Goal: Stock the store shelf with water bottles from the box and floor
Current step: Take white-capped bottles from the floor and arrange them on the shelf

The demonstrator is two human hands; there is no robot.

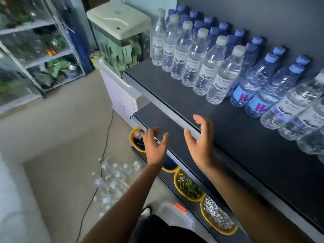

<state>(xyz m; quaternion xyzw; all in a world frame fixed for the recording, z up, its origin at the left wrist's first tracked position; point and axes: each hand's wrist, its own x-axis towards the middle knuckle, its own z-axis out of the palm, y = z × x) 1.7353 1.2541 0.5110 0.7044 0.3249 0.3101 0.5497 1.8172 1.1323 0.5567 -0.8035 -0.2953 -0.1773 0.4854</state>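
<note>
Empty, fingers spread, at shelf edge (163,106): left hand (155,142), right hand (199,139). Well below, leftward, nearer left hand: floor bottles (112,179); long axes unclear.

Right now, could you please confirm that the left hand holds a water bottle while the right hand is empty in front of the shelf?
Not quite: the head view shows the left hand holds nothing; the right hand is indeed empty in front of the shelf.

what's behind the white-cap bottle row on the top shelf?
Blue-cap bottles, seemingly two rows deep, against the dark back panel. Mostly only caps and shoulders show; the white-cap bottles cover their bodies and labels, so no exact count.
</note>
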